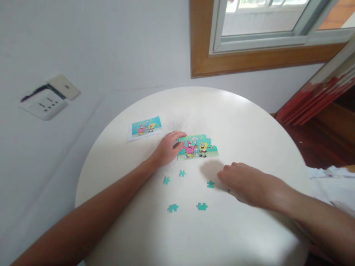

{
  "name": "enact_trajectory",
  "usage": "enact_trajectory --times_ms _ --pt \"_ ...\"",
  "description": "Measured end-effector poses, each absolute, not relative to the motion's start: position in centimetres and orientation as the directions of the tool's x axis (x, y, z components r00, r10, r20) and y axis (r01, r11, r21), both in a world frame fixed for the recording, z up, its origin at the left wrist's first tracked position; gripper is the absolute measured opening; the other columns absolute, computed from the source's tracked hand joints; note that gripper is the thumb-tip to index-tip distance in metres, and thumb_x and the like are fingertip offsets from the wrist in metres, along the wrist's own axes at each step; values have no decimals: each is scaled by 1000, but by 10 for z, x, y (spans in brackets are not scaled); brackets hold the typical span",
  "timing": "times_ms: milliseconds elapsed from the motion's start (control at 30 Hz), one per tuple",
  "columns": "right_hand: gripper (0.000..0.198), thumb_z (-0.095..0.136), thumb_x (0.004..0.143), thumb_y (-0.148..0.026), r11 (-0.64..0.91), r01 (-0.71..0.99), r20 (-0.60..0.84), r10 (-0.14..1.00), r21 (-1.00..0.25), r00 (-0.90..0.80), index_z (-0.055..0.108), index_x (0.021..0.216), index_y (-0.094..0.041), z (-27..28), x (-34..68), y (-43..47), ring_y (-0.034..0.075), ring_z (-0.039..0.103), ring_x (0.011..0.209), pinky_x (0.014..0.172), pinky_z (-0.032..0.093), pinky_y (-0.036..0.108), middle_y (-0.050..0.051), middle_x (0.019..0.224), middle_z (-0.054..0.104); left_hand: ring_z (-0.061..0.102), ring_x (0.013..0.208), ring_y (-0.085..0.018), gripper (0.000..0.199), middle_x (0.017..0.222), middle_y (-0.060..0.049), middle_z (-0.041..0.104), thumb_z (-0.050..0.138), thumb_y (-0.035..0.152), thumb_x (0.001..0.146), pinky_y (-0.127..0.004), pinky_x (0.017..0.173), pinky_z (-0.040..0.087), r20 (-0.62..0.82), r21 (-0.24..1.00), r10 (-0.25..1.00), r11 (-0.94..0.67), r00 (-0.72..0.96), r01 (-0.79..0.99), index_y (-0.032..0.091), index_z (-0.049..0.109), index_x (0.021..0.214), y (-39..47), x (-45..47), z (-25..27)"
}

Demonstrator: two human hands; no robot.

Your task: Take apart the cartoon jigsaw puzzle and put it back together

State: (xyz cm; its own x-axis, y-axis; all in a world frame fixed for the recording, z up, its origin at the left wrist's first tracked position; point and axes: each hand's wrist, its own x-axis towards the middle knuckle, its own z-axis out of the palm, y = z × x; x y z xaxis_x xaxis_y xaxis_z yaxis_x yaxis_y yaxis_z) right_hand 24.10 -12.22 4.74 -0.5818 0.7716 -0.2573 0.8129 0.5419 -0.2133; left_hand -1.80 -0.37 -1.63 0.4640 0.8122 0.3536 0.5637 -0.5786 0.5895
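A partly joined jigsaw puzzle (197, 147) with cartoon figures lies on the round white table (266, 147); its upper right edge is notched. My left hand (168, 149) rests at its left side, thumb and fingers apart and touching that edge. To the lower right, my right hand (244, 183) is closed, knuckles up, with its fingertips hidden. A teal puzzle piece (210, 184) lies just left of it. Under that hand a bit of teal (229, 190) shows; whether it is held or lying there I cannot tell.
More loose teal pieces lie nearer me, among them a lower left piece (172, 208) and a lower middle piece (202, 206). A picture card (146, 126) sits at the back left. Beyond the table are a wall socket (46, 103), a window frame (201, 44) and a red curtain (313, 98).
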Motion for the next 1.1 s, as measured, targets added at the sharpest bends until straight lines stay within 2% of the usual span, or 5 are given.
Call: enact_trajectory --times_ms 233,400,600,733,1100 --pt "20 62 68 1 492 842 -226 814 -222 -535 61 67 -20 41 243 -100 17 58 59 55 32 31 7 68 67 59 116 -22 30 122 -10 65 52 20 91 -41 107 45 346 584 811 -579 471 569 16 64 118 -3 -19 -17" --pt "15 66 71 -9 351 777 -182 844 -523 -504 61 60 -20 37 250 -66 11 47 49 50 30 28 0 56 59 55 123 -24 32 131 -9 61 57 28 92 -44 110 42 356 527 747 -657 562 539 21 64 122 -6 -18 -16" --pt "10 64 78 -26 229 514 131 967 -826 -218 65 79 -17 10 256 -7 13 54 61 56 41 27 3 68 64 48 132 -25 38 140 -7 55 61 37 92 -45 115 37 347 435 662 -741 664 512 27 62 128 -10 -17 -16" --pt "12 63 79 -27 249 478 173 965 -842 -198 64 79 -16 -10 255 10 13 54 62 59 43 28 4 71 65 46 134 -26 43 141 -7 55 61 37 91 -46 116 36 311 399 642 -758 701 516 26 59 132 -9 -18 -18" --pt "17 60 79 -26 288 640 175 956 -712 -235 71 88 -17 -17 254 13 14 54 63 62 41 30 4 73 67 47 132 -27 42 141 -8 55 61 39 91 -47 114 37 309 390 647 -755 697 527 25 60 131 -10 -18 -17"
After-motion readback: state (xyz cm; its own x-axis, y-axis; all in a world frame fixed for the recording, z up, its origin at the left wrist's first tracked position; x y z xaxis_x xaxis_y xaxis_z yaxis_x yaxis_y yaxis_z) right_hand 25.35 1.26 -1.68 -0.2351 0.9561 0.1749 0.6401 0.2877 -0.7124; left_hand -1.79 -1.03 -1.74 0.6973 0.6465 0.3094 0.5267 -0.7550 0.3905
